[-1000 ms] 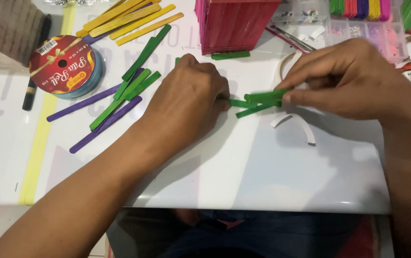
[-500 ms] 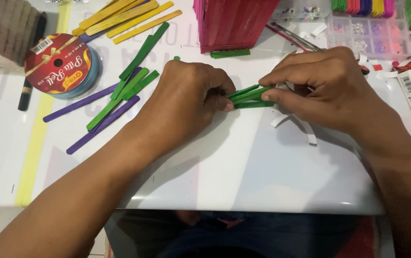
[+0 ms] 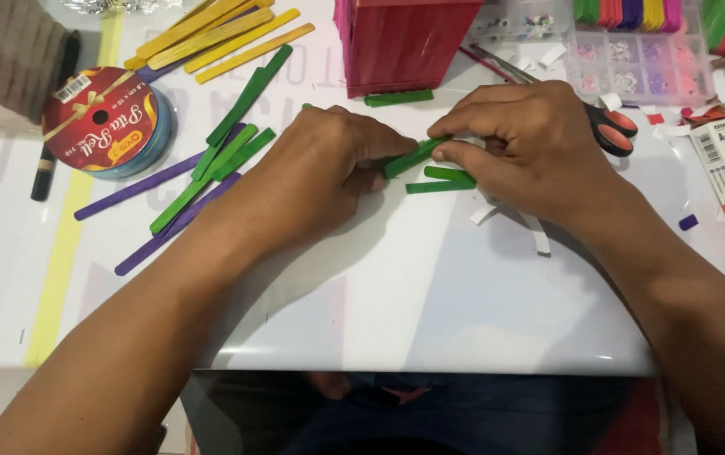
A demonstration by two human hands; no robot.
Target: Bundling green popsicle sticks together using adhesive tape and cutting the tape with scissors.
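My left hand [image 3: 329, 164] and my right hand [image 3: 531, 147] meet over the white table [image 3: 430, 303], both pinching a short green craft stick [image 3: 411, 157] that tilts up to the right. Two more short green sticks [image 3: 440, 180] lie flat just below it, partly under my right fingers. Long green sticks [image 3: 236, 139] and purple sticks [image 3: 139, 187] lie scattered to the left of my left hand.
A pink stick-built box [image 3: 404, 42] stands behind my hands, with a short green stick [image 3: 398, 99] at its base. Yellow sticks [image 3: 219, 34], a ribbon spool [image 3: 109, 122], a black marker [image 3: 42, 173], scissors [image 3: 611, 126], a bead organizer [image 3: 632, 59] and white paper strips [image 3: 514, 223] surround them.
My hands have shifted slightly left and closer together. The green sticks have separated: one is now lifted and tilted between my fingers, two lie on the table.
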